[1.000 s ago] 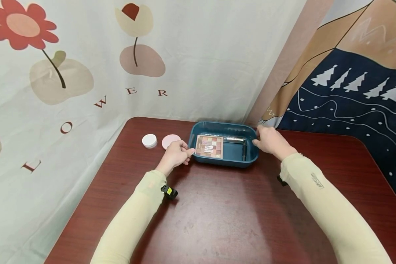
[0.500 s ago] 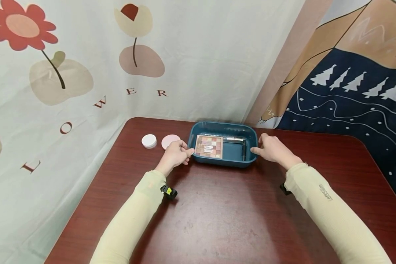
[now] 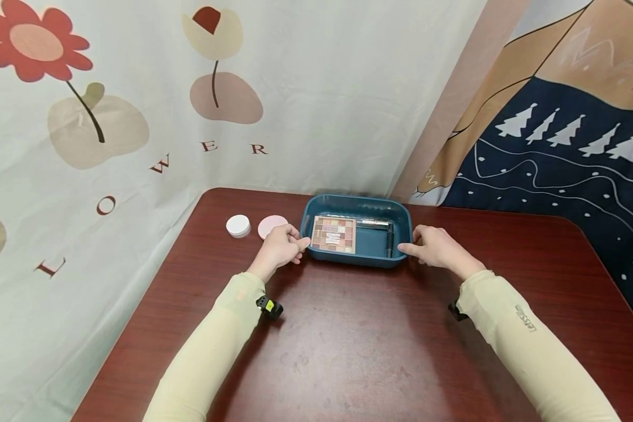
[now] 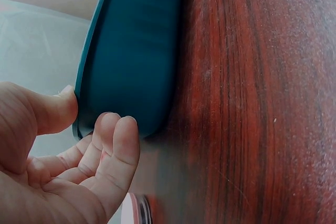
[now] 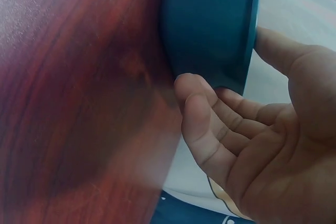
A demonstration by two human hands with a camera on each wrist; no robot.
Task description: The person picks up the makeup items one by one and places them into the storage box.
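A dark blue plastic basin (image 3: 360, 259) stands at the back of the table. Inside it lie an eyeshadow palette (image 3: 334, 234), a slim tube with a clear, silvery end (image 3: 373, 223) and a black tube (image 3: 390, 240). My left hand (image 3: 278, 249) grips the basin's left end, thumb on the rim and fingers curled under it outside, as the left wrist view shows on the wall (image 4: 131, 45). At the right end my right hand (image 3: 438, 249) holds the rim the same way; in the right wrist view its fingertips (image 5: 195, 111) lie against the outer wall.
Left of the basin, a white round jar (image 3: 238, 225) and a pink round case (image 3: 271, 224) sit on the reddish wooden table (image 3: 348, 351); the left hand partly covers the case. A printed curtain (image 3: 322, 117) hangs right behind the table's back edge.
My right hand has slid forward along the basin's right end, toward me, with its thumb now nearer the front corner. The left hand and the basin have hardly moved.
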